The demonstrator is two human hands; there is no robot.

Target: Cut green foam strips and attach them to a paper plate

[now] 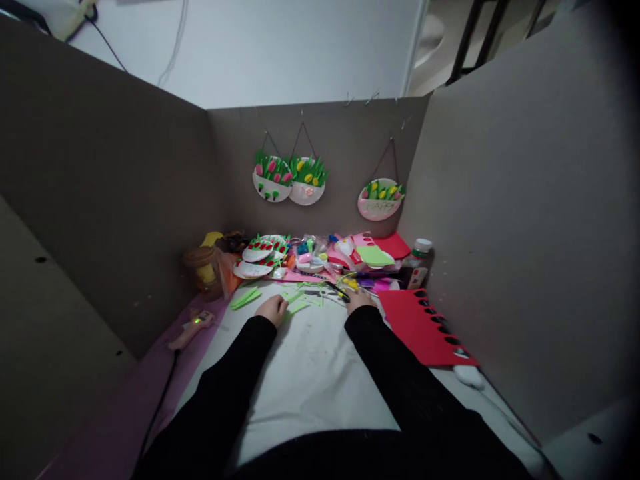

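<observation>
The left hand [271, 310] rests toward the far part of the tabletop [320, 380], left of its middle, fingers curled in beside light-green paper strips [299, 308]; whether they grip a strip I cannot tell. The strips lie scattered between both hands, short of the far edge, with a stack of green paper [245, 298] farther left. The right hand [360, 299] is palm down next to a slim black-and-yellow tool [337, 291]; whether its fingers are closed on it I cannot tell.

A glue gun [191, 329] lies by the left edge, a red sheet [415, 327] with a row of cut-outs along the right edge. Decorated plates [254, 269] and craft supplies crowd the far edge, below 3 hanging flower plates [307, 194].
</observation>
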